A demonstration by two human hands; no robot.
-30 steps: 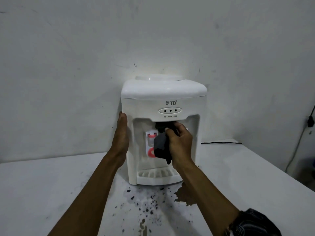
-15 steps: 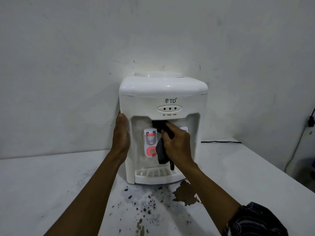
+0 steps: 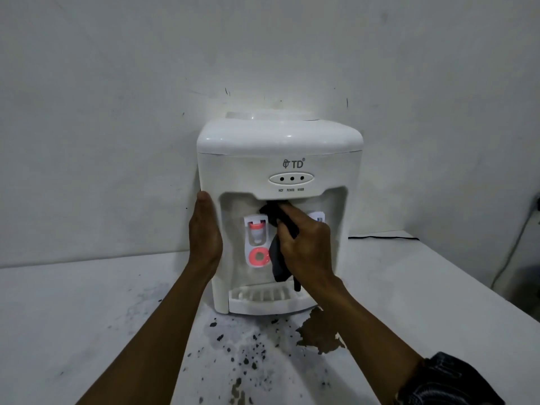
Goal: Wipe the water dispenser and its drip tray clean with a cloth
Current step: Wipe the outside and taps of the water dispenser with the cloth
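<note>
While the left hand (image 3: 204, 238), fingers straight, braces the side of the water dispenser (image 3: 280, 147), the right hand (image 3: 306, 249) grips the dark cloth (image 3: 279, 258), pressing it under the recess roof beside the red tap (image 3: 257, 229). Short firm strokes with steady counter-pressure seem advisable; the drip tray (image 3: 260, 298), below the right hand, is likely next.

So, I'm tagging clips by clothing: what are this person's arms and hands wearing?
The left hand and right hand are bare: no gloves, rings or watch. A dark, faintly patterned sleeve covers the right arm near the elbow; the left forearm is uncovered in view.
</note>
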